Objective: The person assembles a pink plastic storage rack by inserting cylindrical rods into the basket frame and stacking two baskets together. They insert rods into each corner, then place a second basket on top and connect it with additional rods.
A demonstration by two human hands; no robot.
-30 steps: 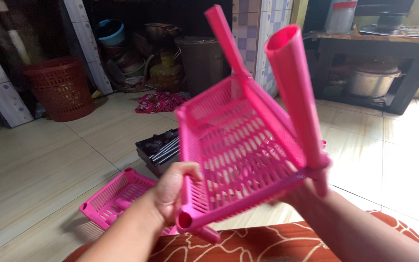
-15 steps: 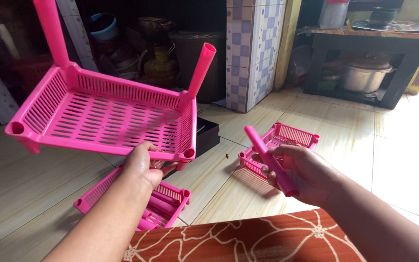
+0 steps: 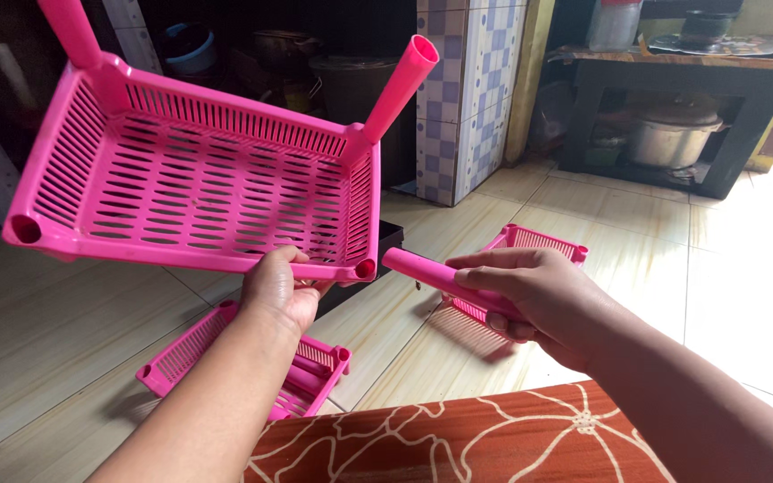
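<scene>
My left hand (image 3: 272,288) grips the near rim of a pink slotted plastic shelf tray (image 3: 199,188), held up and tilted toward me. Two pink tube legs stick up from its far corners, one at the right (image 3: 400,85) and one at the left (image 3: 69,27). The near corners have empty round sockets (image 3: 366,268). My right hand (image 3: 543,300) is closed around a loose pink tube leg (image 3: 431,273), whose free end points at the tray's near right corner socket, a short gap away.
Two more pink trays lie on the tiled floor, one below my left arm (image 3: 181,358) and one behind my right hand (image 3: 539,243). An orange patterned mat (image 3: 458,438) is in front. A dark low table (image 3: 682,89) with pots stands back right, and a tiled pillar (image 3: 467,89) is behind.
The tray swung from upright on the right to tilted flat on the left. My right hand let go of the tray and took up a loose leg, bringing it close to the near corner socket.
</scene>
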